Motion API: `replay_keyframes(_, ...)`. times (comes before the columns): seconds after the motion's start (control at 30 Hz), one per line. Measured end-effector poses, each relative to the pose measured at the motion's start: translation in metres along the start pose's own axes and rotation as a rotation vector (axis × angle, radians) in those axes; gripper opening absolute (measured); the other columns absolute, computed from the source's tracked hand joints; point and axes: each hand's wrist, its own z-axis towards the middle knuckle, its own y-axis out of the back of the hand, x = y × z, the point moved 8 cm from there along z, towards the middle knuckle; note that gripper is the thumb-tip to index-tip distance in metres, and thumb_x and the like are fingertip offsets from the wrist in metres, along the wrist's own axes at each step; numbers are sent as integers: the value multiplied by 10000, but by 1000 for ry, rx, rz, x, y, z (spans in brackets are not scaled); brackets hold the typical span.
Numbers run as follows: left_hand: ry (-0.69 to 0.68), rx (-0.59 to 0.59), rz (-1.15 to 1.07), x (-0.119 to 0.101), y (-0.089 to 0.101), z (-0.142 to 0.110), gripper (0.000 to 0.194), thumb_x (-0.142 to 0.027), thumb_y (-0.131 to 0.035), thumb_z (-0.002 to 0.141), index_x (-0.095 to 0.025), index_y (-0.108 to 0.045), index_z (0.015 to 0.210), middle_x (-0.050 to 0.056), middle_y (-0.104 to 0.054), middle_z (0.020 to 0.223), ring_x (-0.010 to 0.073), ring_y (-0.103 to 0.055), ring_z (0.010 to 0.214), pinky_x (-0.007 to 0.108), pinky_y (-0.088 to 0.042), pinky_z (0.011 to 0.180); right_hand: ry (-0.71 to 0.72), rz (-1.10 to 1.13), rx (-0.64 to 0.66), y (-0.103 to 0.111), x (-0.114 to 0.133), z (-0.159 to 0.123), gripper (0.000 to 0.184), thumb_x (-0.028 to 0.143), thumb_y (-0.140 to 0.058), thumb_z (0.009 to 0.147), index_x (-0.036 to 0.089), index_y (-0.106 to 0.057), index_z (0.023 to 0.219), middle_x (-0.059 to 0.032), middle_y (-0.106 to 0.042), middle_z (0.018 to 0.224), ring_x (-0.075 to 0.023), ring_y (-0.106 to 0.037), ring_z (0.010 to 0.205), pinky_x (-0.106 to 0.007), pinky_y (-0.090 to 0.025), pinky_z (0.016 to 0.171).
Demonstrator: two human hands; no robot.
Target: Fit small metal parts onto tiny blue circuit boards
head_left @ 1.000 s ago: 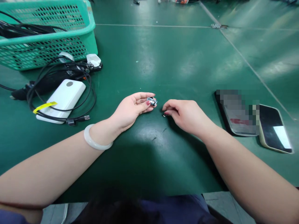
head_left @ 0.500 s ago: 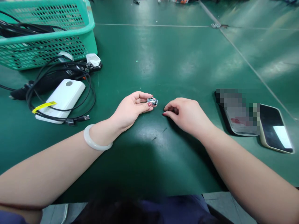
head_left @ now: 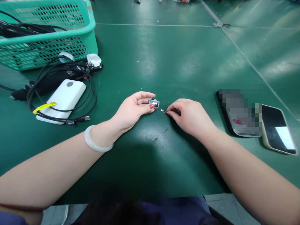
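Between thumb and fingers, my left hand (head_left: 132,107) grips a small bluish part (head_left: 155,102) with dark and silvery details, too small to name. Its end sticks out toward the right. Just to the right, my right hand (head_left: 187,115) has thumb and forefinger pinched on a tiny silver piece (head_left: 163,111) that looks narrow, with thin edges and a pale tip; its kind is unclear. The two small pieces are apart, with a short gap between them. Both hands are low over the green tabletop (head_left: 150,165).
At the left lie a white power bank (head_left: 63,98), a looped black cable (head_left: 93,100) with a USB plug (head_left: 87,118), and a black device (head_left: 50,79). Behind them stands a green basket (head_left: 47,34) holding cables. Two phones, one dark (head_left: 236,115) and one pale-edged (head_left: 277,128), lie right.
The tiny silver piece now shows at my right fingertips, where it was not visible before. My right hand has shifted slightly right. My left hand keeps its grip, nearly still.
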Motion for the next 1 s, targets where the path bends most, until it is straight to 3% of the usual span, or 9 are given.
replay_keyframes(0.13, 15, 4, 49, 1, 0, -1, 422, -143, -768, 686, -162, -675, 1097, 48, -730, 938, 123, -678, 857, 333, -492, 951, 34, -62, 13, -3, 5, 2, 155, 167, -570, 861, 178, -718, 817, -55, -701, 838, -204, -623, 823, -325, -455, 744)
replay_keyframes(0.33, 8, 1, 98, -1, -2, -2, 385, -148, -781, 666, -148, -701, 1042, 71, -737, 992, 142, -684, 873, 343, -499, 953, 129, -147, -39, -3, 7, 1, 198, 154, -537, 880, 161, -722, 809, -75, -698, 842, -202, -607, 807, -325, -462, 753)
replay_keyframes(0.67, 47, 9, 137, 0, -8, -6, 331, -140, -781, 659, -137, -690, 977, 70, -750, 932, 171, -701, 877, 376, -502, 959, 127, -13, -259, 36, 20, -5, 184, 185, -547, 882, 230, -703, 795, -56, -699, 840, -210, -627, 812, -355, -488, 731)
replay_keyframes(1.0, 53, 36, 194, 0, -11, -6, 310, -126, -758, 685, -136, -687, 987, 66, -745, 928, 170, -701, 892, 367, -512, 954, 215, -6, -221, 25, 36, -2, 173, 154, -543, 880, 175, -706, 824, -60, -701, 838, -194, -621, 817, -317, -478, 738)
